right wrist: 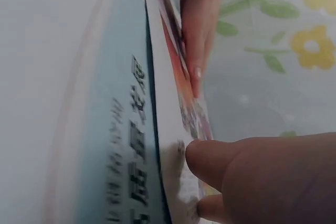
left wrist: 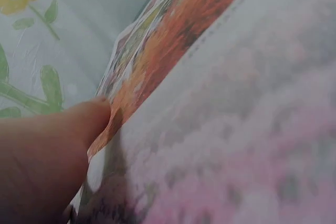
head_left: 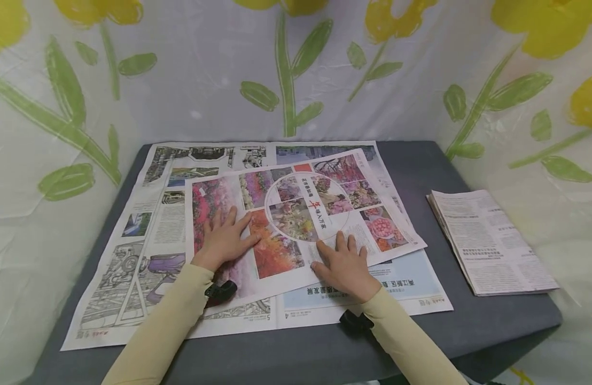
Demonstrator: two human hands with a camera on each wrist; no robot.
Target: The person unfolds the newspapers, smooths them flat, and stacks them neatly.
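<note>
A newspaper sheet with colourful flower photos (head_left: 325, 187) lies at a slant over a wider spread-out newspaper (head_left: 156, 224). My left hand (head_left: 224, 238) rests on the left part of the flower sheet with its fingers spread. On the lower edge of the same sheet lies my right hand (head_left: 346, 267), fingers fairly straight and apart. In the left wrist view the left thumb (left wrist: 79, 124) touches the printed paper. The right wrist view shows the right fingers (right wrist: 210, 161) against the sheet, with the left hand farther off.
A folded stack of newspapers (head_left: 493, 243) sits on the right side of the dark grey table (head_left: 296, 355). White curtains with yellow flowers and green leaves (head_left: 286, 80) surround the table at the back and both sides. Black camera straps are on both wrists.
</note>
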